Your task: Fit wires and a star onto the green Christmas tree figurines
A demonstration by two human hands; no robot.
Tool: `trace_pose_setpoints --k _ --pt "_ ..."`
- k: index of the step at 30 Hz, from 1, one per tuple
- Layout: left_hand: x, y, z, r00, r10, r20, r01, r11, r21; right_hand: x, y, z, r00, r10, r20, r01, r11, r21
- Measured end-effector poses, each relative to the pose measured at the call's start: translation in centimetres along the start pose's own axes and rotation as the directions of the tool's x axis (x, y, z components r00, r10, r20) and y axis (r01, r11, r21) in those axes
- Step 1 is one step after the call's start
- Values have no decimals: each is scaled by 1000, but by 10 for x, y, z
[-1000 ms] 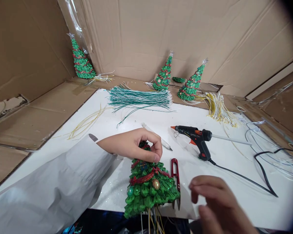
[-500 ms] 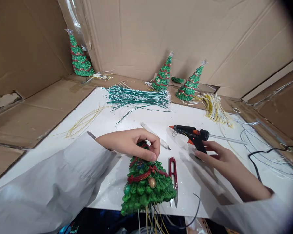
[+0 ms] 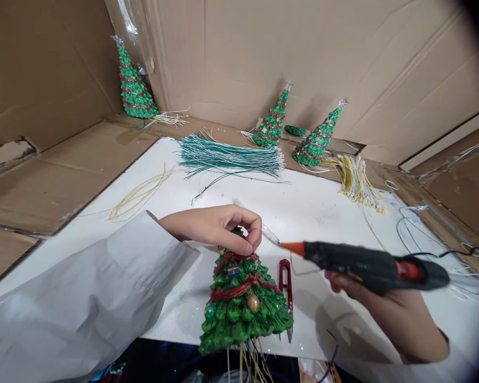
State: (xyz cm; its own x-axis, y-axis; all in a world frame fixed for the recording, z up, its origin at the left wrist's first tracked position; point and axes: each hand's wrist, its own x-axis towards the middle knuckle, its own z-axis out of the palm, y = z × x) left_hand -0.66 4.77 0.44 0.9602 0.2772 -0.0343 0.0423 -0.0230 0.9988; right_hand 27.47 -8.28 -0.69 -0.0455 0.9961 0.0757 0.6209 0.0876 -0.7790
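A green model Christmas tree (image 3: 247, 314) with red garlands, small baubles and a blue gift leans near the table's front edge. Thin yellow and white wires hang from its base. My left hand (image 3: 223, 229) pinches the tree near its top, thumb against forefinger, covering much of the tip. Raised above the table on the right is a black and orange hot glue gun (image 3: 355, 263), gripped by my right hand (image 3: 387, 308). Its orange nozzle points left toward the tree. Between them lie red thread snips (image 3: 286, 292), and a white pen-like tool (image 3: 269, 233) is behind.
A bundle of green and white wires (image 3: 231, 157) lies across the back, with yellow wires (image 3: 141, 194) to its left and a yellow-white bundle (image 3: 357, 183) at right. Finished-looking trees (image 3: 135, 90) stand along the cardboard walls (image 3: 283, 48). A black cable (image 3: 455, 251) runs at right.
My right hand has taken hold of the glue gun and lifted it off the table, toward me. My left hand stays on the tree; the view has shifted slightly.
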Motion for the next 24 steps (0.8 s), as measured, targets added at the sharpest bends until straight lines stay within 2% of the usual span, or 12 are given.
trace_pose_setpoints --k 4,7,13,17,24 --pt "0 -1 0 1000 -2 -2 2 1000 9 -8 -20 5 971 -237 42 240 962 -133" --pt "1 -1 0 1000 1 4 -1 1000 19 -6 -32 6 940 -339 19 332 907 -259" --pt "1 0 0 1000 -1 0 1 999 39 -9 -36 -1 932 -357 55 347 845 -408" --pt "1 0 1 1000 -2 -2 2 999 49 -10 -33 -4 938 -338 81 338 832 -440" --pt "1 -1 1 1000 9 0 -9 998 63 -1 -46 -6 907 -398 140 415 782 -465"
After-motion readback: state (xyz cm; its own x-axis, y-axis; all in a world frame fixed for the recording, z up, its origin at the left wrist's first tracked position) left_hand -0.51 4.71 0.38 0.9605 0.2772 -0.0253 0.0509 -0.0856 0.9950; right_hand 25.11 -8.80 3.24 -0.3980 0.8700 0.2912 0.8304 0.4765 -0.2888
